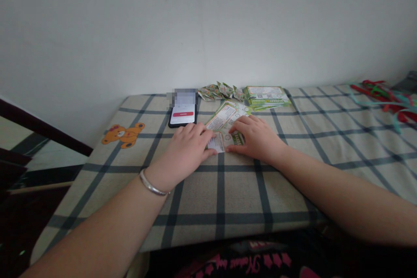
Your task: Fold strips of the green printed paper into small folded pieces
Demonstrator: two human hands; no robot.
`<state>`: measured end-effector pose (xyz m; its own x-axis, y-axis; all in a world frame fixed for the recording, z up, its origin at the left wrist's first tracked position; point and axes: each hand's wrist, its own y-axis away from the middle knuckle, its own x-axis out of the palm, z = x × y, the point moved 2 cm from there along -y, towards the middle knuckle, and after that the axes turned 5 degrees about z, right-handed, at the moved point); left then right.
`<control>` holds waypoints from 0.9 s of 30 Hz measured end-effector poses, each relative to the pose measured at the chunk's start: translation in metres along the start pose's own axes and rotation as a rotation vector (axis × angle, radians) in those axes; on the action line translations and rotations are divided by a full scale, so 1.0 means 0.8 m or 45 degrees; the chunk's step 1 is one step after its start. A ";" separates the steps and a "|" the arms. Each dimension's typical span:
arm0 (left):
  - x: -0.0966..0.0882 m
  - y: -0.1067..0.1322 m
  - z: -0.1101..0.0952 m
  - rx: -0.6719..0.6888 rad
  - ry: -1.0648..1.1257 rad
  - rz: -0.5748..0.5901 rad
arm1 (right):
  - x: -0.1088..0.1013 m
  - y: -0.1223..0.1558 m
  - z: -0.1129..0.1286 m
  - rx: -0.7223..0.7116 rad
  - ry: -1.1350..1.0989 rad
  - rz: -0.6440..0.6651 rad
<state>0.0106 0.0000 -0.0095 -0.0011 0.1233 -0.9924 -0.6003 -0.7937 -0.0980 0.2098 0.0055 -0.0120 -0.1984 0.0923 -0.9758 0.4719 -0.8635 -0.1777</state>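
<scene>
A flat green-and-white printed carton (219, 141) lies on the tablecloth between my two hands. My left hand (189, 150), with a silver bangle at the wrist, holds its left side, thumb at the near edge and fingers curved over it. My right hand (257, 139) grips the right side, thumb and forefinger bent around the printed corner. Just beyond, another flat printed carton (224, 115) lies at a slant, partly covered by the nearer one and by my fingers. Some of my fingertips are hidden from view.
Small green-and-white packets (221, 91) lie along the wall, beside a stack of printed cartons (267, 95). A phone (183, 114) with a lit screen rests left of them. Red and teal ribbons (387, 100) are at far right. The checked tablecloth (202, 200) carries a bear picture (124, 135).
</scene>
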 end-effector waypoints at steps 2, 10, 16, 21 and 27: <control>0.000 0.000 0.004 0.020 0.017 -0.010 | -0.001 0.000 -0.004 -0.019 0.001 0.008; -0.006 0.000 0.016 -0.007 0.096 0.069 | -0.002 0.002 -0.019 -0.160 -0.019 0.030; -0.007 0.000 0.020 -0.028 0.127 0.120 | -0.004 0.002 -0.019 -0.236 -0.050 0.043; -0.007 0.000 0.023 -0.032 0.150 0.149 | -0.010 0.004 -0.022 -0.162 -0.044 0.063; -0.002 -0.001 0.029 0.002 0.194 0.142 | -0.012 0.006 -0.029 -0.106 -0.117 0.087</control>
<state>-0.0072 0.0143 -0.0062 0.0534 -0.0566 -0.9970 -0.6044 -0.7966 0.0129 0.2339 0.0121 -0.0066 -0.2393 -0.0142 -0.9709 0.5557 -0.8219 -0.1249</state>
